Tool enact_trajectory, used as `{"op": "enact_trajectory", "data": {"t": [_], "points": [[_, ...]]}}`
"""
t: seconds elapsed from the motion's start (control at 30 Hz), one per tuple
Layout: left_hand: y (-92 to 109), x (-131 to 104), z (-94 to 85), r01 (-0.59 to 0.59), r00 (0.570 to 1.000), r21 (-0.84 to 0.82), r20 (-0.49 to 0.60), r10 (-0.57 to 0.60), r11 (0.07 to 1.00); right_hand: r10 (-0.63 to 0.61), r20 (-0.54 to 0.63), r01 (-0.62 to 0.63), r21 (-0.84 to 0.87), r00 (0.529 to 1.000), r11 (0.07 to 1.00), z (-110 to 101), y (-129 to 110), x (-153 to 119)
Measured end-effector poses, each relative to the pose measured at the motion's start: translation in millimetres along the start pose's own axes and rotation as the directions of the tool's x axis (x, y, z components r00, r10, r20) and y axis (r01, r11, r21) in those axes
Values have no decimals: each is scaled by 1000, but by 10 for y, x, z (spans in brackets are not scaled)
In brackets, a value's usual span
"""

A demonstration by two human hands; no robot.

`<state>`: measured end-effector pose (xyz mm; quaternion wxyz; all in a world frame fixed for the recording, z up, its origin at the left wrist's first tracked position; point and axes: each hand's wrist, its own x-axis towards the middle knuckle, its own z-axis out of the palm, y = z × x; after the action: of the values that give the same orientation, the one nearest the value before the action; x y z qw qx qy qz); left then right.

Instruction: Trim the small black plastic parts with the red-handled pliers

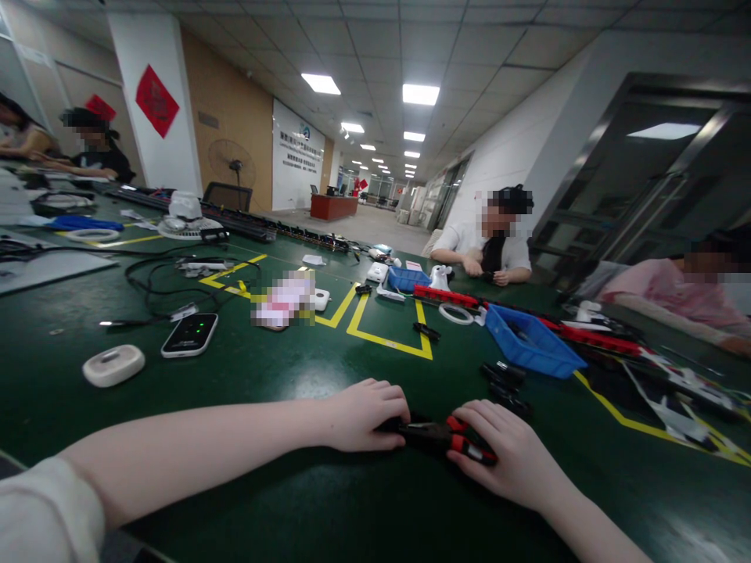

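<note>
My right hand (510, 450) is closed round the red and black handles of a pair of pliers (432, 435), held low over the green table (282, 500). The jaws of the pliers point left, towards my left hand (371, 414). Between the fingers of that hand is a small black part (389, 424), mostly covered, and the jaws meet or touch it. Whether the jaws are clamped on it I cannot tell. Just beyond my right hand lie several loose black parts (505, 385).
A blue bin (551, 363) stands behind the black parts. Further left are a phone (284, 300), a black-faced device with green lights (190, 335), a white oval case (113, 365) and cables (141, 274). Yellow tape (390, 344) marks the table. Other people sit across and far left.
</note>
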<state>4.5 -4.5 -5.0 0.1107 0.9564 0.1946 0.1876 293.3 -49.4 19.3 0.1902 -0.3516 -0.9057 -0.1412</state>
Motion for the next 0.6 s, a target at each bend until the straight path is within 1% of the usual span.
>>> {"op": "enact_trajectory", "data": {"t": [0.3, 0.6], "points": [[-2, 1, 0, 3, 1000, -3, -1, -3, 1000, 6, 7, -7, 1, 1000, 1000, -20, -20, 19], [13, -1, -19, 10, 1000, -12, 5, -10, 1000, -15, 1, 15, -25, 1000, 1000, -31, 53, -17]]}}
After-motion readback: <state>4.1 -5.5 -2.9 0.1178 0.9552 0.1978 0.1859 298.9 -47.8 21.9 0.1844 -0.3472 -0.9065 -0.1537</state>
